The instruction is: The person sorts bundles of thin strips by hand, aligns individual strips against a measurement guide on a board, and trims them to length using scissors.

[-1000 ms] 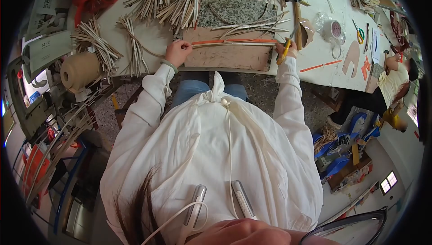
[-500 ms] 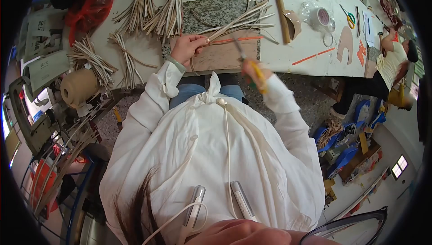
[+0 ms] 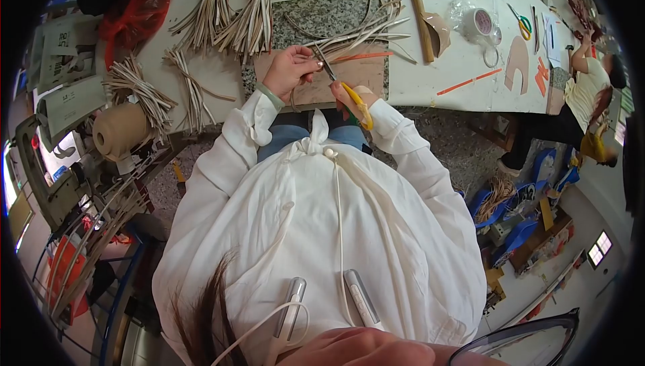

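Note:
My left hand is closed in a pinch above the brown work board. A thin leather strip hangs below its fingers. My right hand grips scissors with yellow handles. Their metal blades point up and left, right beside my left fingertips; whether they touch the strip I cannot tell. Behind the blades lies a loose bunch of pale strips, partly over a speckled stone slab. An orange strip rests on the board.
Bundles of strips lie along the table's back. A hammer, a tape roll and green-handled scissors are on the right. A sewing machine stands at left. Another person sits at far right.
My right hand has brought the scissors left, up to my left fingertips. My left hand has shifted slightly right and turned, away from the pale strips.

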The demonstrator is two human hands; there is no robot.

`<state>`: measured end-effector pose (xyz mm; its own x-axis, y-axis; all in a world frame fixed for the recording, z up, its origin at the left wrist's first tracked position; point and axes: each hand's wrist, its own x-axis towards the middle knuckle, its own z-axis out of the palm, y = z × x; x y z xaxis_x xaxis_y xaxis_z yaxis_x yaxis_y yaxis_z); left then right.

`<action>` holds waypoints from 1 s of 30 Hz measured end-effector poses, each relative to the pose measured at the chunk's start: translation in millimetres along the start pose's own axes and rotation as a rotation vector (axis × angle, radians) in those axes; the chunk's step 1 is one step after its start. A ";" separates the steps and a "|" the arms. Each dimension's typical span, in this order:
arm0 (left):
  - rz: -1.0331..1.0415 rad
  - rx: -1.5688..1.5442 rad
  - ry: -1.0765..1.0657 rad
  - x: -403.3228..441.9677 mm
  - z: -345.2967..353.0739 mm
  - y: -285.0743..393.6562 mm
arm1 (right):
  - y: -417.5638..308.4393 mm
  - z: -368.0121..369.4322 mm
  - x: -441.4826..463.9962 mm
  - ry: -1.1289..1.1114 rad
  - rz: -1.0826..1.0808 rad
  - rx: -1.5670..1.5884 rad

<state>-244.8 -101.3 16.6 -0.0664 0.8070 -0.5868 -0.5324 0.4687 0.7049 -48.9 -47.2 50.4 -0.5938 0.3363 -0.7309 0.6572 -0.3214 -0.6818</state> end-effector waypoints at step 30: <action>-0.382 0.323 -0.436 -56.4 -0.3 29.1 | -5.0 -21.5 -26.2 0.672 -0.603 0.435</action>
<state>-256.9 -133.4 70.1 0.4602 0.6027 -0.6519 -0.1666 0.7798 0.6034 -26.6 -35.3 73.6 -0.2982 0.9370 -0.1820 0.0259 -0.1827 -0.9828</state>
